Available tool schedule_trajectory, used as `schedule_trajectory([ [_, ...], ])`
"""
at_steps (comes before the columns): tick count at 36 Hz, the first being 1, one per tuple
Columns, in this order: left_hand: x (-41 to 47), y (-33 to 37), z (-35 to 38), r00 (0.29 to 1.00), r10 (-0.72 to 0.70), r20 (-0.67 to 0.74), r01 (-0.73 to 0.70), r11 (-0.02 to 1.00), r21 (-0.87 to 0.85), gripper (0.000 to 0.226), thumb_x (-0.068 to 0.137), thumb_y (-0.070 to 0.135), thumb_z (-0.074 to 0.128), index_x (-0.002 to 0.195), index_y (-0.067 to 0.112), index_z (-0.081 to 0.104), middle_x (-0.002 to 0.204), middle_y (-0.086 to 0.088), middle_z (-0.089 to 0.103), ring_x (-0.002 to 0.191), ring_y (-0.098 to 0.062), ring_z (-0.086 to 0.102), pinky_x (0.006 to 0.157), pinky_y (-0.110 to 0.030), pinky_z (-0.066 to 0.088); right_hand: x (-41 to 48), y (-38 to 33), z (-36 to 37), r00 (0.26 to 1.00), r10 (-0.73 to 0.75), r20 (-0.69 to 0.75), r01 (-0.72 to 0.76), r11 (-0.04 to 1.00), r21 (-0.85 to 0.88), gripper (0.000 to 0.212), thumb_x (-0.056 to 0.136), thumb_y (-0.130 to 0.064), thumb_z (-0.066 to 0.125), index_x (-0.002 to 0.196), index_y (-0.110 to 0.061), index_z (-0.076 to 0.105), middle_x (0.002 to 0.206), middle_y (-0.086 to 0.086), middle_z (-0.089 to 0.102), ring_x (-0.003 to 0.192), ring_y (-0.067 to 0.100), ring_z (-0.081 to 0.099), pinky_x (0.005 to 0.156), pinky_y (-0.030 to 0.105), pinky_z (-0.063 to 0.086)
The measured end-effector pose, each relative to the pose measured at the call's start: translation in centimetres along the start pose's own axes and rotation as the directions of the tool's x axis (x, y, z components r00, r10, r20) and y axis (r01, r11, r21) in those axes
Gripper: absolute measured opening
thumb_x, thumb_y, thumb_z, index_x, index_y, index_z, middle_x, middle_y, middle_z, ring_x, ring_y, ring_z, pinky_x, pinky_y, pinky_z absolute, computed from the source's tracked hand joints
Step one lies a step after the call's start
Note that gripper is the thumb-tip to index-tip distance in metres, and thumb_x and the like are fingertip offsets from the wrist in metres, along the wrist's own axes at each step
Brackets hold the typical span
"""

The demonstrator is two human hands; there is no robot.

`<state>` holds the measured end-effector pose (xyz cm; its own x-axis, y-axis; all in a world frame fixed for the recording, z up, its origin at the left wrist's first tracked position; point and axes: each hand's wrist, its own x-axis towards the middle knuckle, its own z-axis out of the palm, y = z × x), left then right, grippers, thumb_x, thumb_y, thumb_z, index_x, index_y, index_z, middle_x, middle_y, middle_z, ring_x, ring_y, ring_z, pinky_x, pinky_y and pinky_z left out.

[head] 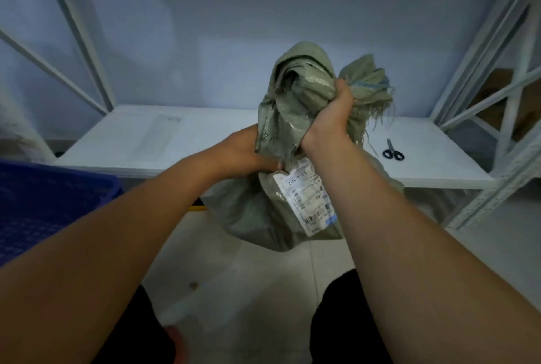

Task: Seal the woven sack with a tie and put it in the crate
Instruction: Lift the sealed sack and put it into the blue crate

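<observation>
By the shelf [205, 129], right hand [330, 118] fingers [341, 85] clench the woven sack's [257, 211] neck; left hand [243, 150] grips lower.

Grips the bunched neck of a green woven sack [257, 205] with the right hand [330, 112], holds its side with the left hand [243, 150].

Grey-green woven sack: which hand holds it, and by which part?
Both. The right hand grips the bunched neck of the grey-green woven sack; the left hand clasps its side just below.
</observation>
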<state>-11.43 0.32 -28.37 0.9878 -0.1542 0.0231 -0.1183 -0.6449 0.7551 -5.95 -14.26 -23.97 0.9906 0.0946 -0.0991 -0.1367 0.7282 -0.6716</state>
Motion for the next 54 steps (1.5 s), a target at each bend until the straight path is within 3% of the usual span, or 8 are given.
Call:
schedule_trajectory([
  [11, -1.7, -1.2, -2.1, 0.956, 0.053, -0.289, 0.003, 0.981, 0.191, 0.020, 0.088, 0.023, 0.068, 0.104, 0.011, 0.069, 0.110, -0.005, 0.070, 0.103, -0.020, 0.062, 0.083, -0.031, 0.049, -0.1, 1.8, 4.2, 0.982, 0.041, 0.186, -0.013, 0.989, -0.148, 0.032, 0.093, -0.038, 0.050, 0.079, -0.015, 0.067, 0.080, 0.010, 0.067, 0.081, 0.027, 0.065, 0.081, 0.041, 0.054],
  [17, -1.0, -0.8, -2.4, 0.904, 0.098, -0.416, -0.023, 0.983, 0.182, 0.015, 0.089, 0.010, 0.058, 0.082, 0.022, 0.053, 0.089, 0.001, 0.061, 0.090, -0.020, 0.061, 0.064, -0.019, 0.039, -0.4, 0.7, 3.4, 0.975, -0.050, 0.217, 0.059, 0.998, -0.037, 0.039, 0.097, -0.042, 0.048, 0.093, -0.013, 0.073, 0.102, 0.015, 0.072, 0.104, 0.033, 0.071, 0.098, 0.049, 0.055],
  [20, -0.1, -1.1, -2.7, 0.809, 0.083, -0.582, -0.029, 0.994, 0.102, 0.013, 0.087, 0.002, 0.057, 0.096, 0.010, 0.063, 0.090, 0.001, 0.064, 0.084, -0.014, 0.058, 0.059, -0.008, 0.037, -0.1, -0.3, 2.8, 0.977, -0.067, 0.203, 0.068, 0.998, 0.000, 0.042, 0.098, -0.043, 0.044, 0.106, -0.013, 0.073, 0.119, 0.016, 0.071, 0.124, 0.037, 0.063, 0.106, 0.051, 0.050],
  [24, 0.9, -1.0, -3.2, 0.655, 0.021, -0.756, -0.031, 1.000, 0.002, 0.010, 0.085, -0.001, 0.056, 0.091, 0.001, 0.064, 0.085, -0.005, 0.066, 0.070, -0.010, 0.054, 0.053, -0.001, 0.037, -0.3, -0.9, 2.0, 0.982, -0.084, 0.169, 0.088, 0.996, -0.021, 0.048, 0.094, -0.045, 0.048, 0.117, -0.013, 0.075, 0.128, 0.018, 0.071, 0.122, 0.038, 0.065, 0.106, 0.056, 0.049],
  [36, -0.6, -4.1, -7.4, 0.556, -0.197, -0.807, 0.115, 0.980, -0.160, 0.019, 0.085, -0.005, 0.051, 0.094, 0.003, 0.066, 0.092, -0.011, 0.069, 0.080, -0.022, 0.059, 0.057, -0.023, 0.038, -0.9, 1.7, 2.5, 0.981, 0.001, 0.194, 0.031, 0.986, -0.163, 0.040, 0.100, -0.039, 0.040, 0.097, -0.014, 0.072, 0.094, 0.008, 0.074, 0.090, 0.024, 0.070, 0.076, 0.034, 0.059],
  [41, -2.1, -5.1, -9.1, 0.546, -0.209, -0.811, 0.126, 0.978, -0.167, 0.022, 0.086, -0.006, 0.051, 0.097, 0.003, 0.067, 0.092, -0.010, 0.069, 0.082, -0.022, 0.060, 0.057, -0.022, 0.040, -1.1, 3.0, 4.3, 0.973, -0.008, 0.231, 0.045, 0.987, -0.155, 0.038, 0.098, -0.039, 0.043, 0.100, -0.014, 0.071, 0.102, 0.011, 0.073, 0.098, 0.027, 0.069, 0.089, 0.040, 0.057],
  [45, -4.3, -6.7, -10.6, 0.540, -0.222, -0.812, 0.134, 0.975, -0.177, 0.020, 0.084, -0.003, 0.052, 0.092, 0.009, 0.066, 0.088, -0.009, 0.070, 0.083, -0.026, 0.066, 0.070, -0.038, 0.057, -1.7, 4.6, 6.0, 0.964, 0.007, 0.265, 0.030, 0.990, -0.135, 0.039, 0.096, -0.040, 0.044, 0.101, -0.013, 0.072, 0.109, 0.015, 0.071, 0.109, 0.033, 0.069, 0.100, 0.051, 0.053],
  [54, -11.7, -9.2, -14.8, 0.466, -0.211, -0.859, 0.107, 0.977, -0.182, 0.012, 0.088, 0.004, 0.060, 0.096, 0.006, 0.070, 0.090, -0.010, 0.072, 0.086, -0.023, 0.068, 0.076, -0.044, 0.060, -4.4, 9.2, 10.8, 0.935, 0.054, 0.351, -0.017, 0.994, -0.108, 0.037, 0.098, -0.037, 0.042, 0.092, -0.015, 0.071, 0.088, 0.008, 0.072, 0.085, 0.026, 0.070, 0.076, 0.034, 0.056],
])
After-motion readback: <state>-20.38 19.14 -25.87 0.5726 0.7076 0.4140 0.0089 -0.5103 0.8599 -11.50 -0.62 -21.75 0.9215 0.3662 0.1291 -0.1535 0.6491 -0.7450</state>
